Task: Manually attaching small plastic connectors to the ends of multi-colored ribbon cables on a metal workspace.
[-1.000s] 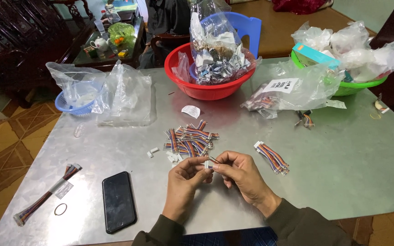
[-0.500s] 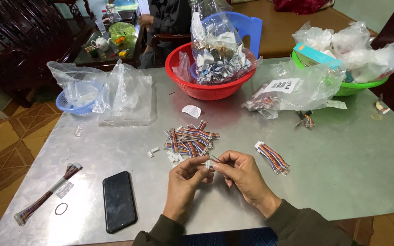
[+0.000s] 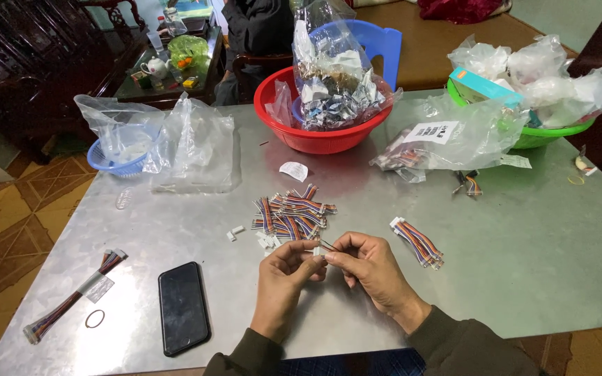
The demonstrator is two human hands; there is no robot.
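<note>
My left hand [image 3: 283, 278] and my right hand [image 3: 367, 268] meet over the near middle of a grey metal table [image 3: 524, 244]. Together they pinch a small white connector [image 3: 317, 251] with thin coloured wires running off it. Just beyond my fingers lies a pile of short multicoloured wire pieces [image 3: 292, 212] with a few loose white connectors [image 3: 234, 232] beside it. A separate bundle of coloured wires [image 3: 417, 241] lies to the right of my right hand.
A black phone [image 3: 183, 306], a rubber band [image 3: 94, 318] and a long tied wire bundle [image 3: 71, 303] lie near left. Farther back stand a red basin [image 3: 329, 139] of bagged parts, a blue basket [image 3: 116, 163], clear bags [image 3: 196, 143] and a green basin [image 3: 566, 129].
My hands stay in the same spot. The fingers have shifted slightly on the small connector and its wires.
</note>
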